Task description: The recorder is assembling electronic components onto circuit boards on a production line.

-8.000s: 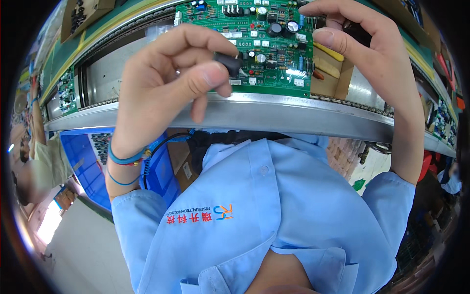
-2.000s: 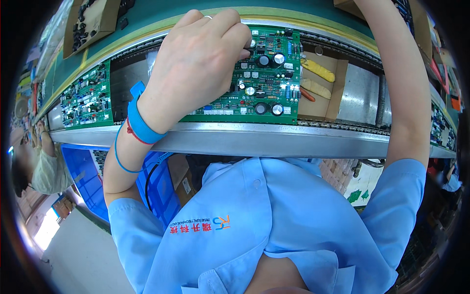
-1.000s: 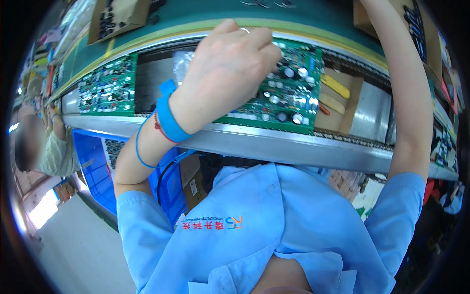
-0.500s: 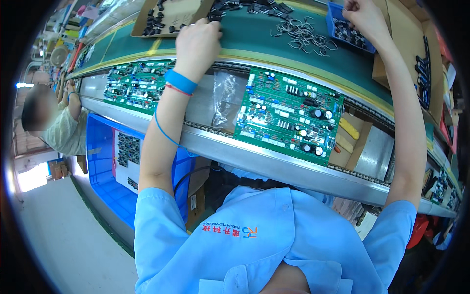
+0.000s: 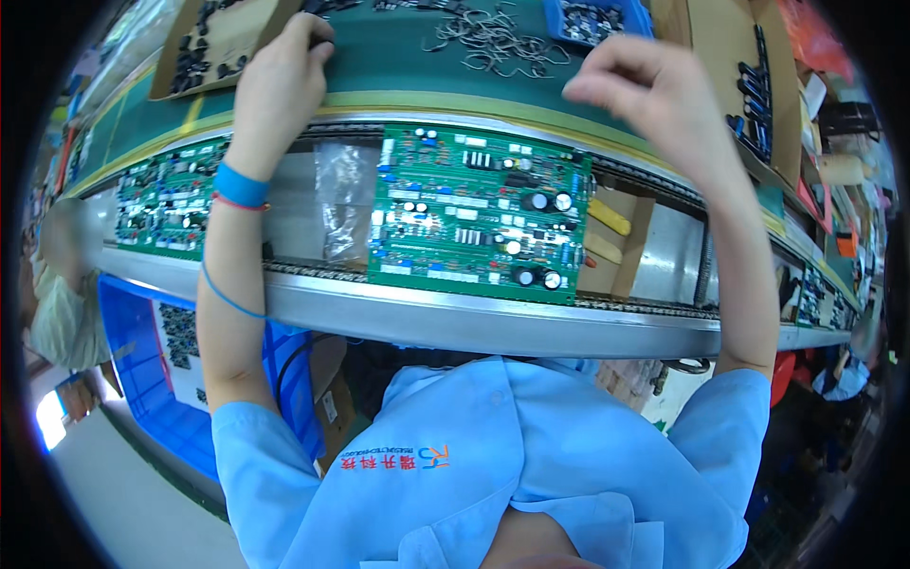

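A large green circuit board (image 5: 474, 213) with black capacitors lies on the conveyor rail straight in front of me. My left hand (image 5: 280, 62) reaches past it to a flat cardboard tray of small black parts (image 5: 194, 47), fingertips curled down at the tray's right end. My right hand (image 5: 645, 90) hovers above the board's far right corner with its fingers pinched together. Whether a part sits between them is hidden. A blue bin of small parts (image 5: 592, 14) is just beyond that hand.
A second green board (image 5: 166, 194) follows on the left, with a clear plastic bag (image 5: 346, 199) between the boards. A cardboard box with yellow pieces (image 5: 616, 242) sits right of the main board. Bent metal clips (image 5: 493, 38) lie on the green mat. Blue crates (image 5: 142, 360) stand below.
My left hand left the board and went up to the cardboard tray. My right hand pulled back from the blue bin toward the board, fingers now pinched.
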Demonstrator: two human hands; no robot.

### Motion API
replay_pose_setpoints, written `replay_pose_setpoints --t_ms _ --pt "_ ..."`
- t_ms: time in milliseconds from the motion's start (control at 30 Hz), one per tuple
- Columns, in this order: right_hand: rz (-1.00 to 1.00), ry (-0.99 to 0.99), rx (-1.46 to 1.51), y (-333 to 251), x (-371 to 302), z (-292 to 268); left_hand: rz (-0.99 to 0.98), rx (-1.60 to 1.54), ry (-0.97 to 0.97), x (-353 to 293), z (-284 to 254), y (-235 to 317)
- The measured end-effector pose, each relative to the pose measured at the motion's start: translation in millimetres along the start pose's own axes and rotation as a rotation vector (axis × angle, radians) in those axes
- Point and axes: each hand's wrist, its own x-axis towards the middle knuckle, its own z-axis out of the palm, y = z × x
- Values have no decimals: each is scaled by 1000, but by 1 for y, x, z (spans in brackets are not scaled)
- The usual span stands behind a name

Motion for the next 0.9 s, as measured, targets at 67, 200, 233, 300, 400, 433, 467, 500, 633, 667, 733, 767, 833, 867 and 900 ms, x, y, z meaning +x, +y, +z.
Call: replay_pose_setpoints --t_ms 67,200,233,300,400,433,467,500,633,667,733,767,833,867,900 --pt "-19 -48 -107 7 -14 18 -45 -47 -43 1 -1 2" --pt "-14 -68 -247 0 -27 30 41 -157 -33 -1 -6 15" --pt "-3 -63 -297 -1 -28 33 39 -159 -34 -3 -7 16" --pt "5 -79 -315 1 -26 35 47 -145 -33 -4 -9 19" --pt "-26 -63 -315 7 -27 41 -93 -114 -54 -4 -14 31" --pt "-24 -68 -322 6 -27 42 -95 -113 -55 -4 -15 31" --pt "-21 -73 -328 6 -28 43 -96 -106 -78 -4 -16 29" --pt "-21 -74 -327 6 -28 43 -97 -98 -101 -4 -17 28" --pt "-83 -44 -332 5 -28 44 -33 -142 -67 -4 -15 21" --pt "-85 -43 -340 4 -28 44 20 -138 -48 -3 -15 20" --pt "-89 -42 -348 5 -28 44 73 -133 -30 -2 -16 20" --pt "-93 -40 -357 5 -28 44 75 -91 -35 -2 -17 22" --pt "-88 -28 -355 6 -29 45 80 -50 -41 -2 -17 24" --pt "-84 -17 -353 7 -29 46 75 -44 -41 -3 -17 24" --pt "-82 -16 -353 8 -29 46 70 -38 -42 -3 -17 25"
